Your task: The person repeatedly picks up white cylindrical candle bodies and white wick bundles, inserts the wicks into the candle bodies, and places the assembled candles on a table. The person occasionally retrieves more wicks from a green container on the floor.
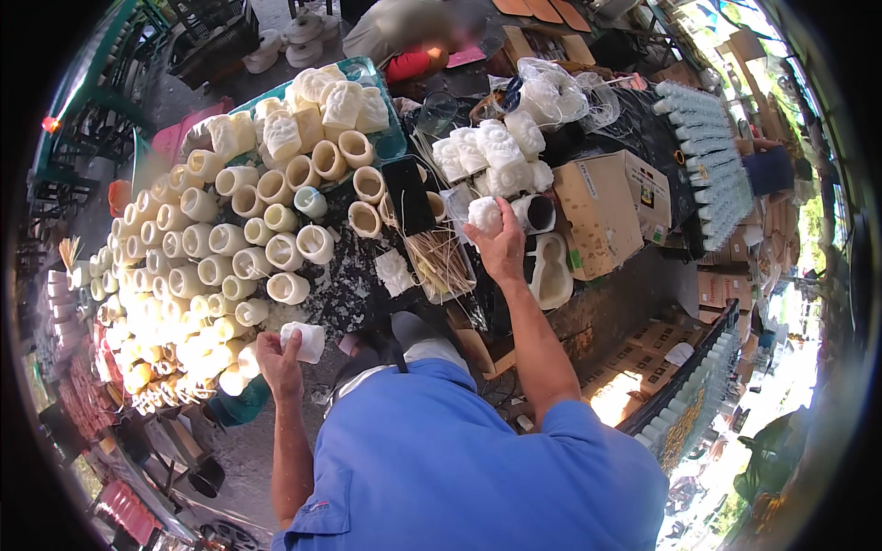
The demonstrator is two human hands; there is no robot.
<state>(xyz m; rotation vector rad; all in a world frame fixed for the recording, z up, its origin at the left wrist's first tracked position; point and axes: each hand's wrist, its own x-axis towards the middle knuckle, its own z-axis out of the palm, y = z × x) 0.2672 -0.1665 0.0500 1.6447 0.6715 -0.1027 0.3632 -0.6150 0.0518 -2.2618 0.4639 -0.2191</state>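
Note:
My left hand is closed on a white wax block, held low beside the cream cups. Farther forward and to the right, my right hand grips a white embossed wax piece, fingers wrapped over its right side. Just beyond it lies a pile of similar white embossed pieces. A dark-mouthed round container stands right of this hand, and a cream figure-eight-shaped mould or tray lies nearer me. Between my hands, a flat embossed white piece rests beside a box of thin sticks.
Many cream hollow wax cups cover the table's left side. Behind them, a teal crate holds more embossed pieces. A cardboard box stands at right, with rows of pale glass-like items beyond. Another person sits across the table.

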